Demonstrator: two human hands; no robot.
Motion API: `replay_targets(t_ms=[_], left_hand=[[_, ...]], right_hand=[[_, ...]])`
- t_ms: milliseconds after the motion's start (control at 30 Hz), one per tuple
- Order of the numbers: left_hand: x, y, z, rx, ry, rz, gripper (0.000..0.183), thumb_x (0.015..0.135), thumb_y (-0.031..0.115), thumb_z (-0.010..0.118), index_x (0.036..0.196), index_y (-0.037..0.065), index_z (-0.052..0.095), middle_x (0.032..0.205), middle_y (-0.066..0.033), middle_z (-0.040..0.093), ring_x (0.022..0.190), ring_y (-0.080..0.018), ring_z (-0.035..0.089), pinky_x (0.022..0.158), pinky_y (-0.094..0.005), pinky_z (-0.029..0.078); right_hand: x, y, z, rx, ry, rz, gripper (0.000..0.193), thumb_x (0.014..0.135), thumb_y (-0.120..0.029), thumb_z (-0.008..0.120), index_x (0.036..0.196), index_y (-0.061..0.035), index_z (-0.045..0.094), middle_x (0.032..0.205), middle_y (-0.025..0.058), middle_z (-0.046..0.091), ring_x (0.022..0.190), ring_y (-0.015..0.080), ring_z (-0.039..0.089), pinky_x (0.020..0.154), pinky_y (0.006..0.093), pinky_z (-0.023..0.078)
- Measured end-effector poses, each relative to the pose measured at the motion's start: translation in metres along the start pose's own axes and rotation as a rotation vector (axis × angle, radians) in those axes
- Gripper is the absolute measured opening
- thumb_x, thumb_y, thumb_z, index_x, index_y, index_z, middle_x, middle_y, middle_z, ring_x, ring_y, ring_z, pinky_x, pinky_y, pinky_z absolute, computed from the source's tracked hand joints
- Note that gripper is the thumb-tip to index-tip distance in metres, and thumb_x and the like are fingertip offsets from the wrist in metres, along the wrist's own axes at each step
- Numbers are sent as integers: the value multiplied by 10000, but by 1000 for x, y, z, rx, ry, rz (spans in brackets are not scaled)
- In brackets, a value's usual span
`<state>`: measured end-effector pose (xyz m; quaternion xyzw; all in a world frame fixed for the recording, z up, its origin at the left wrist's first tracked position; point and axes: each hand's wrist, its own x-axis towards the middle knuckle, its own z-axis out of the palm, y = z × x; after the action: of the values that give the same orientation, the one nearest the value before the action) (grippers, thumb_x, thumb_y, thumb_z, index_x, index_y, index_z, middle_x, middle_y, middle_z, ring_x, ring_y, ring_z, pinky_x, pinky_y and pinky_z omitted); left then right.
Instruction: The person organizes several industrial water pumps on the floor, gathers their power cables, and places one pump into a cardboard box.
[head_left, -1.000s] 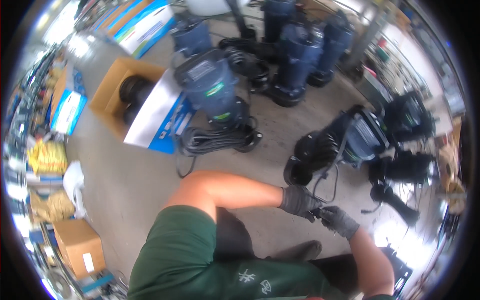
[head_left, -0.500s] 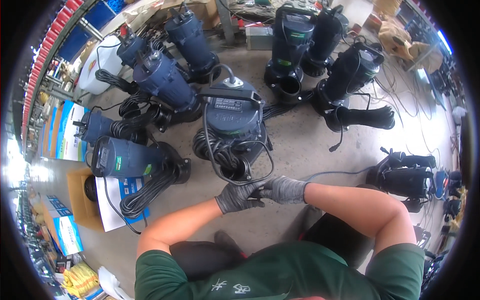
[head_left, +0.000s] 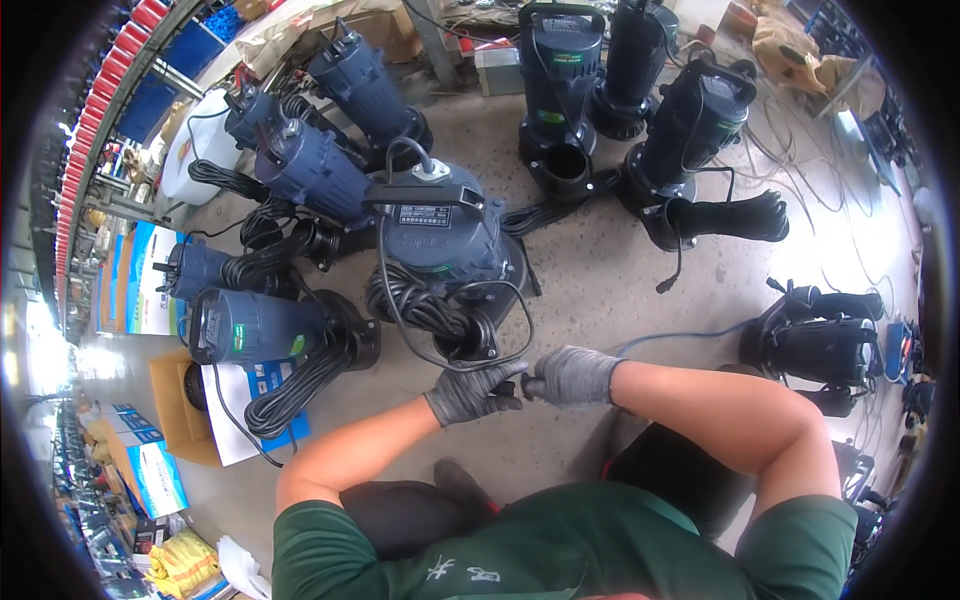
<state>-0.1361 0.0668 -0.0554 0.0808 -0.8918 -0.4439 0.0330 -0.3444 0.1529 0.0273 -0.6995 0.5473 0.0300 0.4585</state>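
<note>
Left hand (head_left: pixel 472 393): grey glove, fingers bent, right at the lower loop of black cable (head_left: pixel 432 310). Right hand (head_left: pixel 574 378): gloved too, fingers drawn in, just beside the left. Whether either pinches the cable, cannot tell (fingertips partly hidden). Dark blue pump (head_left: pixel 438 238) stands on floor (head_left: pixel 620 290) just beyond left hand. Open carton (head_left: pixel 184 428) well left of left hand.
</note>
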Motion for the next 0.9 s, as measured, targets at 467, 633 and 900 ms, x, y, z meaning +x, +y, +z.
replay_targets(t_ms=[467,633,900], left_hand=[[291,-55,41,454,303,-983,718,832,382,614,1408,9,403,1498,-155,349,1404,-299,301,1118,-517,273],[320,-144,13,675,179,-1071,830,825,309,586,1508,34,203,1581,-143,206,1474,-296,154,1160,-491,205],[343,-169,16,742,-30,-950,680,716,327,728,1326,106,525,1350,-135,549,1233,-301,541,1009,-438,431]], right_hand=[[-26,-21,15,-402,-513,-135,315,801,-112,649,1108,-91,720,1152,109,684,1042,277,660,758,434,527],[-28,-1,20,-308,-476,-123,347,795,-131,675,1140,-108,708,1208,102,661,1081,280,644,781,430,528],[-38,48,24,-236,-458,-183,394,790,-153,672,1183,-124,688,1253,94,637,1123,288,622,810,441,524]])
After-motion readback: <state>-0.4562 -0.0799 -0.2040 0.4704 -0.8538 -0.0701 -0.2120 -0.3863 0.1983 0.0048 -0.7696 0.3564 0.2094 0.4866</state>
